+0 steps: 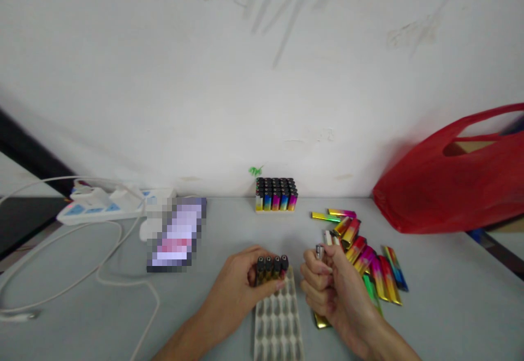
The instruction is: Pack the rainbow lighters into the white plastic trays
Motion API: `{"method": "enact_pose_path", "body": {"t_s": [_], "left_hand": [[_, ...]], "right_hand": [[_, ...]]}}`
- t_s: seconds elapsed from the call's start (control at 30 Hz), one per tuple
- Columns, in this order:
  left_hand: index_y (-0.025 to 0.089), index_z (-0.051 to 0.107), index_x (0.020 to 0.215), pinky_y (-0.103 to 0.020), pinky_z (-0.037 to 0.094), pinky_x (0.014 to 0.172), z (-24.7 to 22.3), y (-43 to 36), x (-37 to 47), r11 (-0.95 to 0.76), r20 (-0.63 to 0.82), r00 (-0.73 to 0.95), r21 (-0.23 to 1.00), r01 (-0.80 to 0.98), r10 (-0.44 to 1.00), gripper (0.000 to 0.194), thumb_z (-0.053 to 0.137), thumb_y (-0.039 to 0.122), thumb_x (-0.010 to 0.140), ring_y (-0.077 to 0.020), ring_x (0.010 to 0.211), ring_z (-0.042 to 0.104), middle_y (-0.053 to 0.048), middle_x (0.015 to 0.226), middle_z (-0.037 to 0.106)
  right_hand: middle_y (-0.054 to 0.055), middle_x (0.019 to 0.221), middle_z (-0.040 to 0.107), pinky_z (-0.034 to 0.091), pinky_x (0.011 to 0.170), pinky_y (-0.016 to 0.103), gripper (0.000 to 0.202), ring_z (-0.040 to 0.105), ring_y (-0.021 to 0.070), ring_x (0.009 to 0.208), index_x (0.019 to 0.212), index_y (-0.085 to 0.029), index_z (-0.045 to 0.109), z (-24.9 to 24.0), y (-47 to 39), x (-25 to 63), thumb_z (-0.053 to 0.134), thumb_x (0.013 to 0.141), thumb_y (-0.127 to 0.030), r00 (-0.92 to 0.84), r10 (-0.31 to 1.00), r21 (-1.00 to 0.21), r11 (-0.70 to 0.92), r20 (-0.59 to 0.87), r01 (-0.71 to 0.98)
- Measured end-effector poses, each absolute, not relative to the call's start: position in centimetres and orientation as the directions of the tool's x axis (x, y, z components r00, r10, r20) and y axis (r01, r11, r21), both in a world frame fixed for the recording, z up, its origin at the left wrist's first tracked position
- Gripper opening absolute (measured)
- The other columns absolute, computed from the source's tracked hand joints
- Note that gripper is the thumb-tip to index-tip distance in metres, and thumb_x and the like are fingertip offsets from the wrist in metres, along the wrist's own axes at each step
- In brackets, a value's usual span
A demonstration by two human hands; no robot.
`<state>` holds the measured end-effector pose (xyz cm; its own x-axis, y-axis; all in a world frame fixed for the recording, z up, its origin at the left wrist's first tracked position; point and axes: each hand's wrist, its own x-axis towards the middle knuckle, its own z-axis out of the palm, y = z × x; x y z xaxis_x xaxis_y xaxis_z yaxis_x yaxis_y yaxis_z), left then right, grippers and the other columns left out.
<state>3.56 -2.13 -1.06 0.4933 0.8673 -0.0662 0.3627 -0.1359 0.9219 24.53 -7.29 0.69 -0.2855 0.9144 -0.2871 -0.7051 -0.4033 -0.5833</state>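
A pale tray [278,317] with rows of oval slots lies at the front centre. My left hand [241,279] is closed around a row of several black-topped lighters [272,265] at the tray's far end. To the right of the tray, my right hand [331,284] is curled around a lighter with a silver top [320,250]; its body is hidden by my fingers. Shiny multicoloured lighter sleeves [380,279] lie loosely piled beyond and beside my right hand. A gold piece [321,320] shows beneath that hand.
A block of upright lighters [276,194] stands by the wall. At the left are a white power strip [118,205], cables and a phone with a blurred screen [178,235]. A red bag [454,181] sits at the right.
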Motion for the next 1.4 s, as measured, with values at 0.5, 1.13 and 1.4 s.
{"method": "enact_pose_path", "body": {"t_s": [0.5, 1.13, 1.4], "left_hand": [[0.021, 0.084, 0.097, -0.027, 0.04, 0.065, -1.2, -2.1, 3.5, -0.145, -0.071, 0.488, 0.909, 0.39, 0.87, 0.016, 0.086, 0.033, 0.087, -0.0199, 0.075, 0.063, -0.001, 0.088, 0.073], [0.02, 0.083, 0.098, -0.027, 0.037, 0.064, -1.5, -2.0, 3.4, -0.155, -0.066, 0.479, 0.9, 0.407, 0.876, 0.019, 0.086, 0.033, 0.086, -0.0186, 0.072, 0.058, 0.001, 0.085, 0.068], [0.02, 0.083, 0.098, -0.026, 0.036, 0.062, -1.2, -2.0, 3.5, -0.145, -0.084, 0.473, 0.893, 0.427, 0.877, 0.021, 0.086, 0.036, 0.086, -0.0181, 0.07, 0.055, 0.001, 0.083, 0.066]], "right_hand": [[0.002, 0.088, 0.067, 0.048, 0.071, 0.03, 0.044, 0.06, 0.0213, 0.082, 0.11, -0.025, 0.074, -0.2, -7.5, 23.3, 0.077, 0.097, -0.068, 0.123, 0.985, -0.93, -0.069, -0.121, -0.362], [0.005, 0.105, 0.07, 0.045, 0.094, 0.039, 0.028, 0.064, 0.0266, 0.104, 0.111, -0.026, 0.069, 0.7, -8.5, 23.2, 0.05, 0.116, -0.046, 0.001, 0.983, -0.886, 0.164, 0.182, 0.433], [0.009, 0.106, 0.073, 0.039, 0.102, 0.048, 0.026, 0.062, 0.0317, 0.106, 0.109, -0.025, 0.072, 0.0, -8.1, 24.0, 0.048, 0.113, -0.033, 0.144, 0.91, -0.694, 0.186, 0.389, 0.696]]}}
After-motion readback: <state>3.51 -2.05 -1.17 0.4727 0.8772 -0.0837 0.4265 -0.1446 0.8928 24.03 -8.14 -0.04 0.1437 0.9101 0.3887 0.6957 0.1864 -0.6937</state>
